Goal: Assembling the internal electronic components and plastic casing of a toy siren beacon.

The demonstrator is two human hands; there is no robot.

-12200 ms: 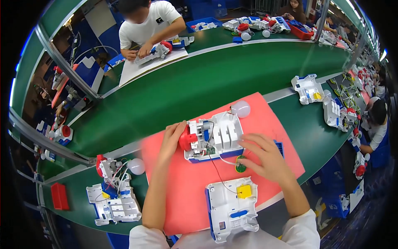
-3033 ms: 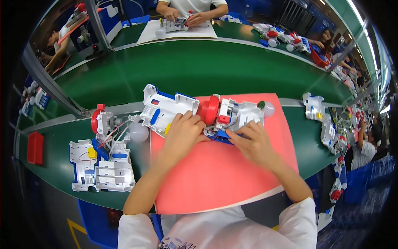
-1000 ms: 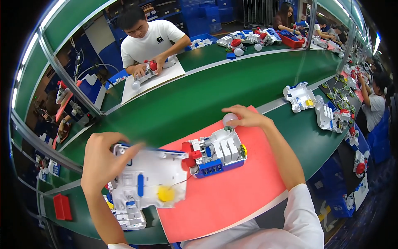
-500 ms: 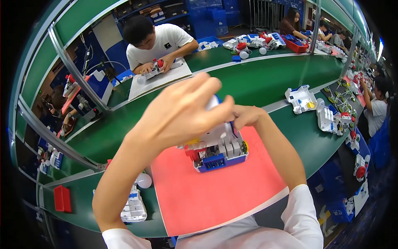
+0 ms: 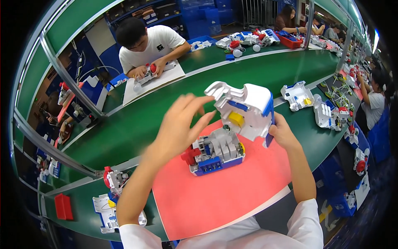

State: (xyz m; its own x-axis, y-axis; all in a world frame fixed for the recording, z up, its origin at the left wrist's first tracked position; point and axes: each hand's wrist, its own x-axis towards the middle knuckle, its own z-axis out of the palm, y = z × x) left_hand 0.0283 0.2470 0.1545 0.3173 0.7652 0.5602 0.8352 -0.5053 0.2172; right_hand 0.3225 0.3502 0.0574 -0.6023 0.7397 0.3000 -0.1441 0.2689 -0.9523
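A white and blue plastic shell (image 5: 253, 106) hangs tilted above the red-pink mat (image 5: 199, 207), its hollow inside and a yellow part showing. My right hand (image 5: 284, 132) grips its right blue edge. At the shell's left rim my left hand (image 5: 182, 122) has its fingers spread; whether the index fingertip touches the rim I cannot tell. Below, on the mat, lies the open lower half of a white and blue toy-like device (image 5: 219, 152), with wiring and grey-white inner parts exposed and a red piece (image 5: 190, 155) on its left end.
On the bench's left are another open shell (image 5: 105, 212), a red-and-white part (image 5: 114, 180) and a red tray (image 5: 63, 206). Shell halves (image 5: 299, 96) and wired parts (image 5: 340, 89) lie on the right. Across the green belt (image 5: 174, 93), a person (image 5: 153, 45) handles a similar device.
The shell has come up off the lower half and tilted, exposing the inner parts. My right hand has moved right with it; my left hand has shifted left and down with its fingers spread.
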